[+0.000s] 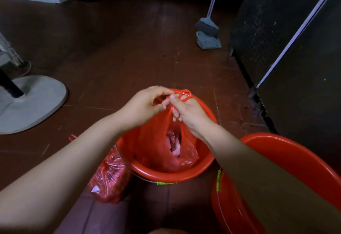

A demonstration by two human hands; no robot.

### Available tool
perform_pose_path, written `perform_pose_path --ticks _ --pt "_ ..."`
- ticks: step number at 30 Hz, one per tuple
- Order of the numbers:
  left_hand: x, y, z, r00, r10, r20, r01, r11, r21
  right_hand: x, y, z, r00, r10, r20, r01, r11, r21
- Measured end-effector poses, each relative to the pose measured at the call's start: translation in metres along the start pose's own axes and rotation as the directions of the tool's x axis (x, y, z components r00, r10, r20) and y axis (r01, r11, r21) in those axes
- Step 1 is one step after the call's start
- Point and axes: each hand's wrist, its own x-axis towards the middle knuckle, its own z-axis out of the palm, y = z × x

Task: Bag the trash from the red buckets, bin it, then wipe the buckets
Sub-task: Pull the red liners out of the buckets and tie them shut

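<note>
Both hands — left (145, 107), right (188, 112) — pinch the bag (162, 141) handles, knotting them over the centre bucket (166, 175); a tied bag (110, 180) lies at 8 o'clock; second bucket (287, 152) at 4 o'clock; binning and wiping remain, by my reading.

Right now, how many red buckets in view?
2. One red bucket sits centre, under both hands, with the red bag in it. The second bucket is lower right, partly hidden by the right forearm. Others may be out of frame.

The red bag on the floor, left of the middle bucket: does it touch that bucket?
Touching. The head view shows the red bag on the floor pressed against the middle bucket wall.
</note>
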Motion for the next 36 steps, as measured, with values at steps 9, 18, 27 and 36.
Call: perform_pose_path --ticks 9,18,27,36 --pt "-0.007 -0.012 0.021 0.954 -0.172 -0.246 0.144 0.981 -0.129 0.006 0.003 -0.009 0.992 0.063 0.113 -0.088 0.969 0.231" --pt "-0.026 -0.017 0.039 0.941 -0.1 -0.322 0.075 0.993 -0.088 0.0 0.008 -0.018 0.99 0.089 0.108 -0.119 0.94 0.32" --pt "-0.016 -0.01 0.052 0.867 -0.468 0.172 0.426 0.514 -0.744 -0.004 -0.001 -0.032 0.845 -0.501 0.188 0.425 0.415 -0.805" --pt "-0.004 -0.001 0.068 0.744 -0.548 0.383 0.511 0.096 -0.854 -0.009 0.02 -0.038 0.709 -0.676 0.201 0.478 0.251 -0.842"
